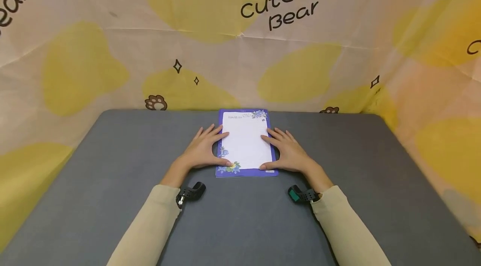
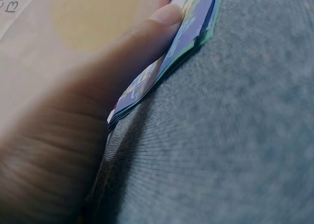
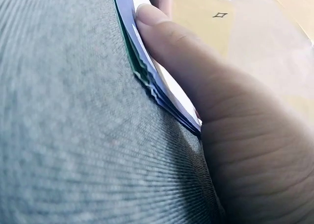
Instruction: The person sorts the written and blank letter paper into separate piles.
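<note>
A thin stack of floral stationery sheets [image 1: 246,143] lies flat on the grey table, its top sheet white with a blue-purple border and blue flowers. Layered sheet edges [image 2: 189,45] show in the left wrist view, with green at the bottom. My left hand [image 1: 203,148] rests at the stack's left side, thumb on the near-left corner and fingers spread toward the left edge. On the other side, my right hand [image 1: 289,152] mirrors it, with its thumb [image 3: 169,40] on the near part of the top sheet. Both hands' fingers look fairly straight.
The grey cloth-like tabletop [image 1: 244,220] runs under both forearms. Behind it hangs a pink and yellow printed curtain [image 1: 210,69], close to the stack's far edge. Black bands with small devices [image 1: 191,193] sit on both wrists, below beige sleeves [image 1: 353,224].
</note>
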A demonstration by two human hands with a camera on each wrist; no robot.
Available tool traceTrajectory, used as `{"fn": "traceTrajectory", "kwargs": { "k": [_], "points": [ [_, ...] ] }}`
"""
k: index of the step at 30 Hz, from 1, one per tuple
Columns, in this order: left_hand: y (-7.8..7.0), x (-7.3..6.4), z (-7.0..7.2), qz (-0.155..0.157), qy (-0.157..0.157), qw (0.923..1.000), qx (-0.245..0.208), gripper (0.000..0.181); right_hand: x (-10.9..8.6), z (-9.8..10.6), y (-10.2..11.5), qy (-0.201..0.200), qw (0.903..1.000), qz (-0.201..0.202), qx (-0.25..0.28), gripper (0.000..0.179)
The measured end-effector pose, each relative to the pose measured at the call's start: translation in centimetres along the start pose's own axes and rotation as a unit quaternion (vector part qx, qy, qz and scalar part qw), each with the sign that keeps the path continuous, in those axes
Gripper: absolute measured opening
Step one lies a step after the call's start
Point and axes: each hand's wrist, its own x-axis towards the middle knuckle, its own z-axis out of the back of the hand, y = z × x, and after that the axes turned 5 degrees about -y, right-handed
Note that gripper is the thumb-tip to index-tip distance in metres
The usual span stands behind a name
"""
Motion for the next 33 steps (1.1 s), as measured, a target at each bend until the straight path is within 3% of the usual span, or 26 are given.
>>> {"fn": "traceTrajectory", "kwargs": {
  "k": [24, 33],
  "points": [
    [0.24, 0.31, -0.28, 0.005, -0.005, 1.0000, 0.003, 0.105, 0.08, 0.22, 0.18, 0.005, 0.9997, -0.020, 0.011, 0.105],
    [0.33, 0.36, -0.22, 0.017, -0.010, 0.9996, -0.018, 0.099, 0.23, 0.15, 0.31, -0.020, 0.9986, -0.036, 0.032, 0.086]
  ]
}}
